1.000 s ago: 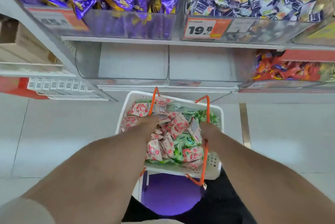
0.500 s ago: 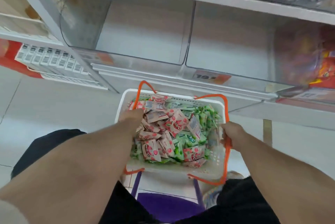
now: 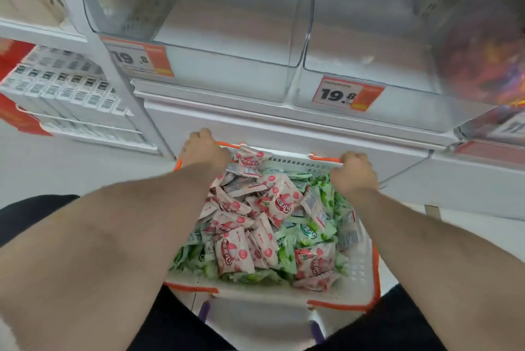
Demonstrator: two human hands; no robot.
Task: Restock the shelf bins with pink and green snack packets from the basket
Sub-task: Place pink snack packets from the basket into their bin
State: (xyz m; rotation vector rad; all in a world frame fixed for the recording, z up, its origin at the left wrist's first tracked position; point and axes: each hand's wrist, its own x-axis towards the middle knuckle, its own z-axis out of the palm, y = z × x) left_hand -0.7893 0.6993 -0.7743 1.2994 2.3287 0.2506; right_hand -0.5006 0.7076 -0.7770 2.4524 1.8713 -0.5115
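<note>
Both clear shelf bins (image 3: 227,23) above stand bare while my hands, left hand (image 3: 205,151) and right hand (image 3: 353,173), grip the far rim of the basket (image 3: 358,274), full of pink packets (image 3: 281,203) and green packets (image 3: 308,232), so I judge restocking hasn't begun.

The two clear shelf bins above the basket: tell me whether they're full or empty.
Empty. Both clear bins show only bare walls and floor; the packets are all in the basket.
</note>
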